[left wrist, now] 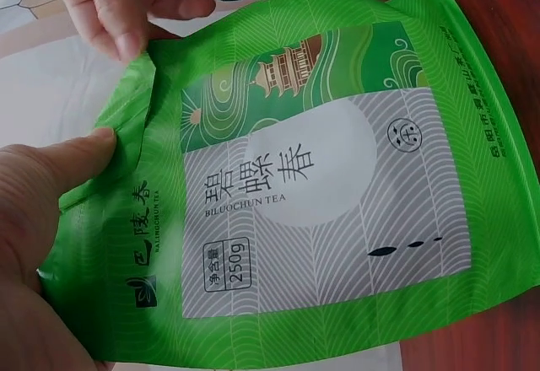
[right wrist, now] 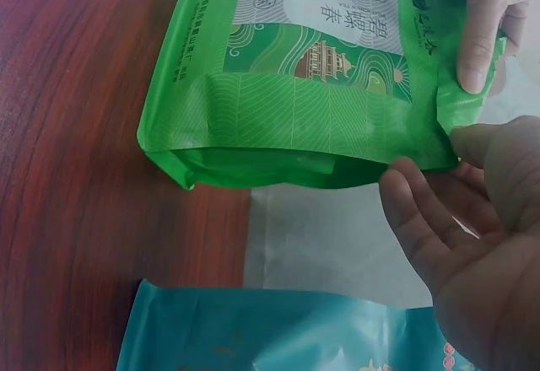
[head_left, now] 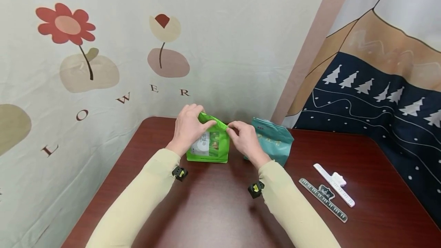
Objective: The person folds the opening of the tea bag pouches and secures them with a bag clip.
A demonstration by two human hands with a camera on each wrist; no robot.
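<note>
A green tea bag [head_left: 223,149] stands upright on the table, its printed front facing me. Its top edge is folded down toward the front, as the left wrist view shows. My left hand [head_left: 187,127] grips the folded top at the left, the thumb [left wrist: 80,156] lying over the flap. With thumb and fingers my right hand [head_left: 245,140] pinches the right end of the fold. Seen in the right wrist view, the side of the green bag is creased inward. A teal bag [head_left: 274,141] stands just right of it, partly hidden behind my right hand.
On the right of the dark red wooden table [head_left: 213,206] lie two long bag clips: a white clip [head_left: 334,185] and a clear clip with dark markings [head_left: 322,199]. A printed cloth [head_left: 234,49] hangs behind the table's far edge.
</note>
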